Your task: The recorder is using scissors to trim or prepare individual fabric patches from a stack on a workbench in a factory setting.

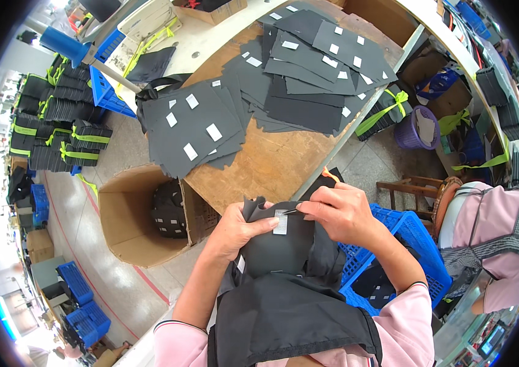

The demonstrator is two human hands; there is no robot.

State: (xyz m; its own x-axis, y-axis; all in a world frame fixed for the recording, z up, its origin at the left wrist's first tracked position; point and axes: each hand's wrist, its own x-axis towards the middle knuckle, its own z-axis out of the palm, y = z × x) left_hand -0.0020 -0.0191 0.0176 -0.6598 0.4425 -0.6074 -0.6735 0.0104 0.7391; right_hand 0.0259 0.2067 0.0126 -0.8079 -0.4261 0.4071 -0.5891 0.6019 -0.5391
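Note:
My left hand point(235, 230) grips the left side of a dark grey fabric piece point(279, 254) above my lap, the thumb lying beside its white label point(280, 222). The fabric's upper edge is bunched at my left fingers. In my right hand point(340, 210), the fingers are pinched round a slim metal-tipped tool; an orange end point(331, 175) sticks out above the hand. The tip rests at the top of the label. Whether it is tweezers or a seam ripper I cannot tell. A black apron point(290, 318) covers my lap.
Ahead, a wooden table point(281, 159) carries overlapping dark grey pieces point(195, 125) with white labels. A cardboard box point(116, 208) stands to the left, a blue crate point(421, 244) to the right. Tied dark bundles point(67, 98) lie far left. A person in pink point(498, 226) sits at right.

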